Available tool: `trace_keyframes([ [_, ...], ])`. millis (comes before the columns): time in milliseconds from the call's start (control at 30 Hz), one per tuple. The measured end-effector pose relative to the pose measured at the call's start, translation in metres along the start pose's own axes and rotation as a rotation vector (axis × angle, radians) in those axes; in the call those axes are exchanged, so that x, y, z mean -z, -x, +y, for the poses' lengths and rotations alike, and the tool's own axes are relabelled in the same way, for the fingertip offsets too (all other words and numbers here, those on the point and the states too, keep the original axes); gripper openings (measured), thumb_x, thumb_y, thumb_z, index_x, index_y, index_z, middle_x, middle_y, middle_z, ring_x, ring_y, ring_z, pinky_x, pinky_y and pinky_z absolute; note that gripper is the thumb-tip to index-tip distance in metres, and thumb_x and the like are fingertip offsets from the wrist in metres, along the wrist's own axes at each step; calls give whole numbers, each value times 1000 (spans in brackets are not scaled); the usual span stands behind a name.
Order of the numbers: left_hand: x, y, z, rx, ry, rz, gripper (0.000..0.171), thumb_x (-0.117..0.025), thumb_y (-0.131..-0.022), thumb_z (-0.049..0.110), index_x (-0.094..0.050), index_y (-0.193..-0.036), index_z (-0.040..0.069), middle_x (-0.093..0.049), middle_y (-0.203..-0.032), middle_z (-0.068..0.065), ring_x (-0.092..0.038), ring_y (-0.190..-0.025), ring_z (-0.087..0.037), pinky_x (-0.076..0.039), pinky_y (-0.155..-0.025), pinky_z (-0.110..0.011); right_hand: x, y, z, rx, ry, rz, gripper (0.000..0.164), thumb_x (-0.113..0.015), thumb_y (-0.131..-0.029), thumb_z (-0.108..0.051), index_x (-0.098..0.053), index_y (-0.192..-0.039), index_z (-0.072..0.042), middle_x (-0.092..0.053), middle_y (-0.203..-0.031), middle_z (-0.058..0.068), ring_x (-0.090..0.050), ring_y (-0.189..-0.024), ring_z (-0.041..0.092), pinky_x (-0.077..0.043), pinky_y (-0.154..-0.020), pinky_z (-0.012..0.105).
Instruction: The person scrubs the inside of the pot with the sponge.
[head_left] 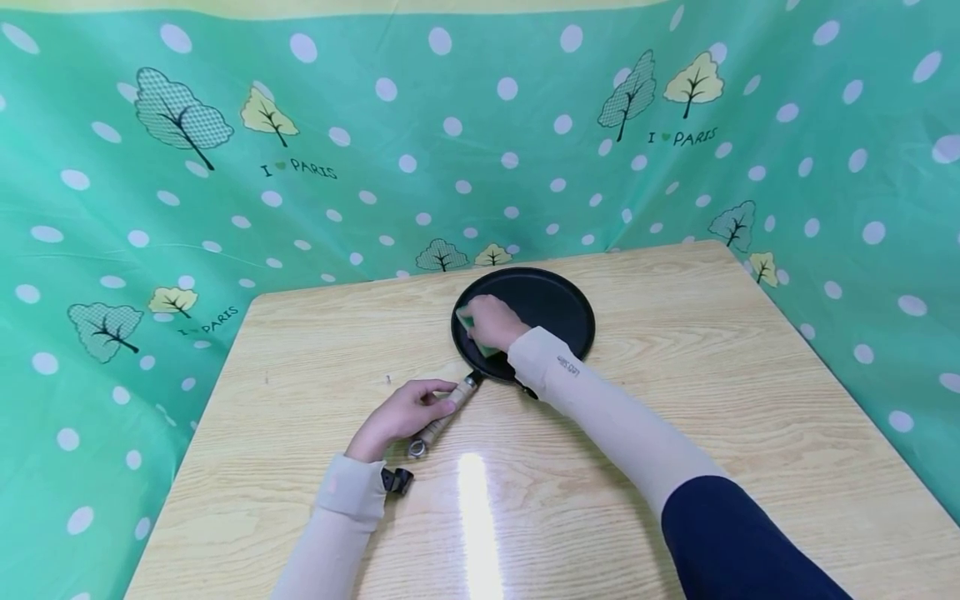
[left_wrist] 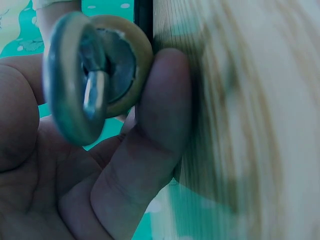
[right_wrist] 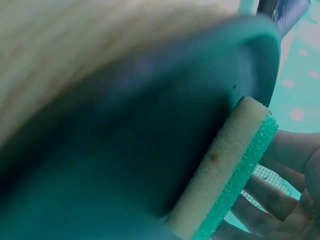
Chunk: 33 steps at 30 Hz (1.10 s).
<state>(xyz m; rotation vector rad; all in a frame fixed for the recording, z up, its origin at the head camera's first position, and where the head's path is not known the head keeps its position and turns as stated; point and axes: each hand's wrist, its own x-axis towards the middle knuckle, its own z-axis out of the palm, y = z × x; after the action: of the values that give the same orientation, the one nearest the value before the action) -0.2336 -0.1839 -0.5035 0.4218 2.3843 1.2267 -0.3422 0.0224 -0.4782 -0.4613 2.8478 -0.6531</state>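
Note:
A flat black frying pan (head_left: 551, 308) lies on the wooden table, its handle slanting toward the front left. My left hand (head_left: 411, 410) holds that pale, wood-coloured handle (head_left: 459, 395) between thumb and fingers. The metal hanging ring (left_wrist: 75, 80) at its end fills much of the left wrist view. Inside the pan, near its left rim, my right hand (head_left: 497, 322) grips a green and cream sponge (right_wrist: 220, 170). The right wrist view shows the sponge's cream side against the dark pan surface, with the fingers on its green side. Part of the sponge is hidden under the hand in the head view.
The wooden table (head_left: 315, 342) carries the pan, and a green dotted cloth (head_left: 420, 150) hangs behind and beside it. A small black clip-like part (head_left: 397, 480) shows by the left wrist. A bright light reflection lies on the table's front.

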Motion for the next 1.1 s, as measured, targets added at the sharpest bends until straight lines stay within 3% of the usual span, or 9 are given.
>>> trace_keyframes([
  [433, 1, 0, 0, 8, -10, -3, 40, -67, -105, 15, -65, -142, -1, -62, -96, -8, -54, -87, -19, -45, -76, -33, 7, -7, 4, -19, -57, -7, 49, -70, -104, -13, -58, -152, -13, -52, -156, 16, -59, -107, 25, -51, -86, 36],
  [733, 1, -1, -1, 6, -7, -5, 40, -67, -105, 15, -65, -141, 0, -61, -95, -8, -53, -84, -19, -45, -75, -34, 13, -12, 5, -32, -54, -15, 51, -71, -103, -14, -57, -152, -13, -54, -152, 18, -55, -119, 30, -52, -93, 42],
  [1100, 1, 0, -1, -2, -1, -5, 40, -67, -105, 15, -65, -141, -2, -60, -94, -7, -53, -84, -19, -45, -74, -34, 15, -20, 10, -41, -52, -15, 51, -71, -102, -13, -58, -151, -13, -54, -153, 16, -55, -120, 29, -50, -96, 42],
])
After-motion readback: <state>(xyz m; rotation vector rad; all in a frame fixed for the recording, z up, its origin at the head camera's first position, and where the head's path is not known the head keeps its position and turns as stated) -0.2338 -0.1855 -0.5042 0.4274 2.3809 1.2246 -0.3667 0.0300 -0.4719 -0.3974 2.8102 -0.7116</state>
